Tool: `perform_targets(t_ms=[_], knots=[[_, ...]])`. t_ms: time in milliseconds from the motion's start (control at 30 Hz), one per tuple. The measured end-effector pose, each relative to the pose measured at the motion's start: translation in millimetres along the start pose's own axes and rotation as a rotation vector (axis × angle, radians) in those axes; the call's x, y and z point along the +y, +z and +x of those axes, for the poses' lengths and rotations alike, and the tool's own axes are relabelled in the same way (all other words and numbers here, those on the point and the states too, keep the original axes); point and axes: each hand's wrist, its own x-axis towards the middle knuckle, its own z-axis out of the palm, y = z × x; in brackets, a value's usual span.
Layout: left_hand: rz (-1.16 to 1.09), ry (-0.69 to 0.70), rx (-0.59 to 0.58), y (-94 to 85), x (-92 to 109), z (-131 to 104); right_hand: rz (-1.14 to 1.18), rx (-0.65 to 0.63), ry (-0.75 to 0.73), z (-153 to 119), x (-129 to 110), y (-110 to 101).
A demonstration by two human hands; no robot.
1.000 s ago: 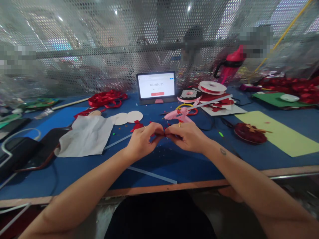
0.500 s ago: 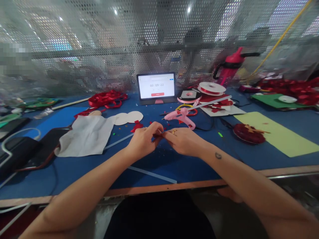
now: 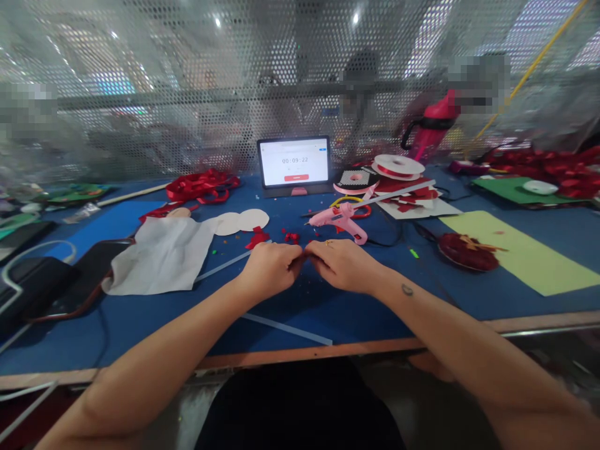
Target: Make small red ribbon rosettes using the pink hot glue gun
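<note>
My left hand point(image 3: 272, 265) and my right hand point(image 3: 344, 265) meet over the middle of the table, fingers curled and pinched. Between the fingertips shows a sliver of a small dark red piece point(image 3: 305, 252), perhaps ribbon, mostly hidden by the fingers. Just beyond my hands lie a small red bow-shaped bit point(image 3: 292, 237) and red scraps point(image 3: 257, 237). The pink glue gun point(image 3: 337, 217) rests past my right hand, its nozzle pointing left. A clear glue stick point(image 3: 222, 265) lies left of my left hand, and another glue stick point(image 3: 287, 329) near the front edge.
A tablet point(image 3: 295, 164) with a timer stands at the back. Ribbon spools point(image 3: 398, 167), a pink tumbler point(image 3: 434, 128) and yellow felt point(image 3: 520, 250) with a dark red round piece point(image 3: 469, 252) are on the right. White cloth point(image 3: 162, 259), a phone point(image 3: 87, 284) and red ribbon point(image 3: 204, 186) lie left.
Both hands have rolled so the knuckles face up and the fingers curl downward. The left hand has dropped slightly, uncovering the small red bow-shaped bit behind it.
</note>
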Motion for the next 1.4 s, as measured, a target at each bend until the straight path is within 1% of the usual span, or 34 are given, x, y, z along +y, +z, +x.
perform_targets(t_ms=[33,100,167,267,367,467,567,667,800,1000,1067,1167,1300,1367,1400], knots=[[-0.012,-0.015,0.002,-1.0,0.5,0.8,0.017,0.008,0.009,0.2,0.2,-0.5],[-0.104,-0.067,-0.014,-4.6,1.5,2.8,0.05,0.036,0.032,0.1,0.9,-2.1],[-0.262,-0.139,-0.046,-9.3,2.2,4.9,0.093,0.071,0.064,-0.3,2.2,-4.0],[-0.555,-0.256,-0.083,-14.0,2.1,7.5,0.201,0.131,0.092,-0.9,4.7,-6.2],[-0.852,-0.34,-0.089,-11.1,-0.3,9.4,0.322,0.174,0.1,-0.8,6.4,-7.2],[-0.999,-0.405,-0.072,-4.4,-4.1,10.5,0.4,0.194,0.119,0.0,6.8,-8.3],[-1.022,-0.46,-0.079,-1.6,-6.0,10.8,0.431,0.187,0.125,0.7,7.2,-8.9],[-1.03,-0.481,-0.116,-3.4,-4.6,10.7,0.455,0.167,0.127,0.5,8.1,-7.4],[-1.03,-0.477,-0.15,-4.7,-3.1,10.1,0.512,0.154,0.137,0.4,8.6,-4.3],[-1.011,-0.429,-0.147,-2.4,-7.3,10.0,0.758,0.172,0.183,2.8,8.7,-5.7],[-1.024,-0.423,-0.15,-2.3,-7.8,10.1,0.791,0.172,0.191,3.1,8.8,-6.4],[-1.047,-0.447,-0.164,-2.7,-6.3,9.9,0.74,0.146,0.187,2.5,8.2,-5.7],[-0.979,-0.443,-0.211,-5.3,-3.4,9.4,0.645,0.08,0.205,1.4,6.9,-3.8],[-0.949,-0.449,-0.198,-7.8,-3.5,9.7,0.647,0.093,0.213,1.4,7.4,-3.8],[-0.938,-0.461,-0.171,-9.1,-4.3,10.0,0.652,0.116,0.217,1.6,7.9,-4.3]])
